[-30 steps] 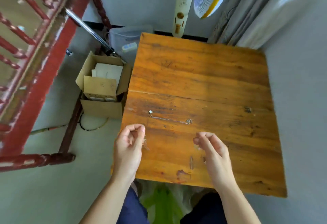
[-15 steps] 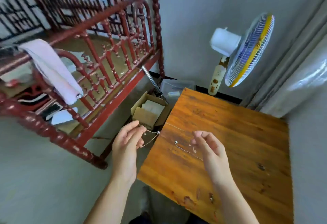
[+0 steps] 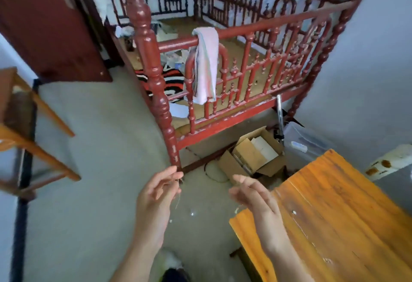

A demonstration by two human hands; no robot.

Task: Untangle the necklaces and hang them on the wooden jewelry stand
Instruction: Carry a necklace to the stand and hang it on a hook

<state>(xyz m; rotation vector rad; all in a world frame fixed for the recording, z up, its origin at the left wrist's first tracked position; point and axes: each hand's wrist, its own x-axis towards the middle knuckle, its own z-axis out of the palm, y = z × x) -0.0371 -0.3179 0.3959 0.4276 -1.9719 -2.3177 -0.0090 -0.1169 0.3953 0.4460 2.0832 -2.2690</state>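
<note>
A thin, pale necklace chain is dangling at lower centre from the left hand, whose fingertips are pinching it, while the right hand is hovering loose-fingered over the wooden table edge, and an open cardboard box behind is holding papers.

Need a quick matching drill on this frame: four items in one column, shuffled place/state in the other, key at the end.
Items:
1. towel
2. cardboard box
3. left hand
4. wooden table

Place/state:
A. on the floor beside the bed frame, flaps open
B. lower right of view
C. draped over the red bed rail
D. pinching a thin chain

Pairs: 1-C, 2-A, 3-D, 4-B
</note>
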